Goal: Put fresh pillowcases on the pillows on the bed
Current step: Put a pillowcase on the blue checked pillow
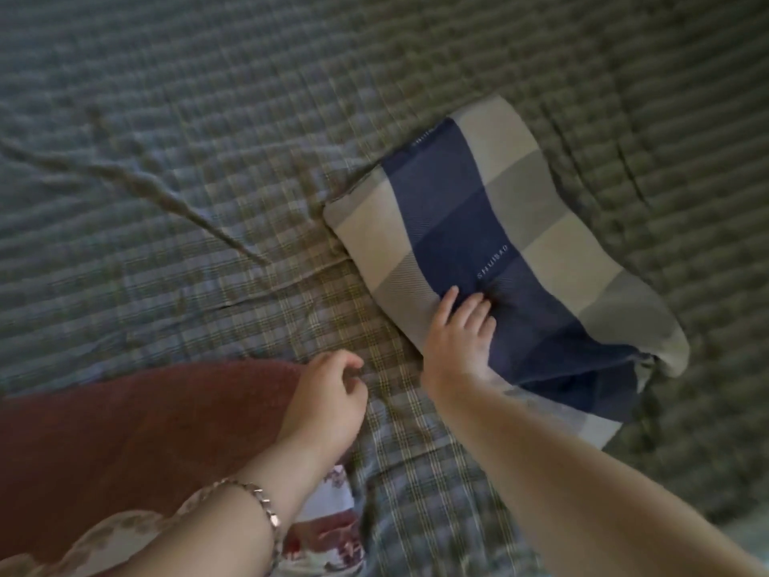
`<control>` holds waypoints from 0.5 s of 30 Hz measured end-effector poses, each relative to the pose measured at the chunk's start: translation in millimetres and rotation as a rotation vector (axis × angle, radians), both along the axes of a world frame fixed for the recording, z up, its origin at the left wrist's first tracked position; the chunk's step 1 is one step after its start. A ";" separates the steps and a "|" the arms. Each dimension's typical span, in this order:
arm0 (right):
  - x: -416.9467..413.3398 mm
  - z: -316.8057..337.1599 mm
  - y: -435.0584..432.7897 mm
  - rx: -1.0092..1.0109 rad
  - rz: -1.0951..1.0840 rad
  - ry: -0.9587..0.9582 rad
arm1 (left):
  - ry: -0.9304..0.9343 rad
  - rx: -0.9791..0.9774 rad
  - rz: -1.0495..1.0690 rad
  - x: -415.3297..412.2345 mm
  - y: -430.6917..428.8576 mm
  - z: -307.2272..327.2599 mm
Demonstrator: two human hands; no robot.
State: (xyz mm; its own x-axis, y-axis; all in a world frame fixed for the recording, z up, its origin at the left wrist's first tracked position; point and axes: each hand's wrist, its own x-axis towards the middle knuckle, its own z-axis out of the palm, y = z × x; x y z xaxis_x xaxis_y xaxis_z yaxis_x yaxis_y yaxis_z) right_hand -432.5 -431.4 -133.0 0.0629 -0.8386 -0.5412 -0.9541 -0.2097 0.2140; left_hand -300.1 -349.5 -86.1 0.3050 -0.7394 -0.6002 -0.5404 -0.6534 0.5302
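A pillow (520, 226) in a blue, grey and cream checked pillowcase lies on the bed at the centre right, slanting from upper left to lower right. My right hand (457, 331) presses flat on the blue band near its near edge, fingers straight and denting the fabric. My left hand (328, 401) hovers over the sheet to the left of the pillow, fingers loosely curled and holding nothing. A metal bracelet (258, 501) sits on that wrist.
The plaid bedsheet (208, 181) covers the whole bed, with long wrinkles at the left. A dark red cushion or blanket (125, 443) lies at the lower left. A floral cloth (328, 530) peeks out beneath my left arm.
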 end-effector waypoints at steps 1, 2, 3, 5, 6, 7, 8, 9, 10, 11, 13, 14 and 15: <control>-7.1 -5.9 -4.9 -0.055 0.037 -0.040 | -0.002 0.018 0.014 -4.5 -6.9 -5.1; -12.6 -6.8 -12.8 -0.098 0.063 -0.101 | -0.006 0.031 0.059 -3.0 -12.2 -6.6; -21.6 -3.4 -22.2 -0.085 0.066 -0.164 | 0.000 0.045 0.129 -3.0 -18.5 -7.2; -36.4 14.7 -38.6 -0.021 -0.028 -0.348 | 0.074 0.071 0.334 -4.0 -29.0 -1.5; -41.1 27.1 -44.0 0.012 -0.092 -0.439 | 0.150 0.068 0.442 -4.7 -32.4 3.4; -46.1 40.4 -47.2 0.038 -0.133 -0.507 | 0.236 0.052 0.530 -6.1 -37.1 9.4; -53.6 60.6 -48.2 0.047 -0.135 -0.571 | 0.314 0.022 0.594 -8.7 -43.3 21.7; -58.8 80.3 -45.3 0.057 -0.114 -0.623 | 0.375 -0.025 0.652 -7.7 -48.2 32.6; -65.3 99.7 -41.6 0.059 -0.083 -0.672 | 0.423 -0.083 0.715 -4.4 -53.9 42.9; -72.6 118.9 -37.1 0.072 -0.051 -0.710 | 0.449 -0.129 0.774 1.8 -60.5 51.1; -88.5 155.4 -23.1 0.146 0.017 -0.783 | 0.444 -0.140 0.857 17.6 -68.8 68.2; -93.5 164.9 -14.9 0.200 0.060 -0.826 | 0.420 -0.105 0.856 25.4 -69.5 70.5; -95.1 173.7 -5.6 0.264 0.094 -0.881 | 0.391 -0.035 0.820 31.6 -68.2 76.3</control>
State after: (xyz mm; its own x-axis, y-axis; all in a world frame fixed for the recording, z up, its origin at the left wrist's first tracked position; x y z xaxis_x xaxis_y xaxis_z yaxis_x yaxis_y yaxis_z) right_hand -527.6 -437.0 40.6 0.6044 -0.6655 -0.4380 -0.7259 -0.2334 -0.6470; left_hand -268.5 -417.7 -9.8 0.5227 -0.3995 -0.7531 0.3100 -0.7339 0.6044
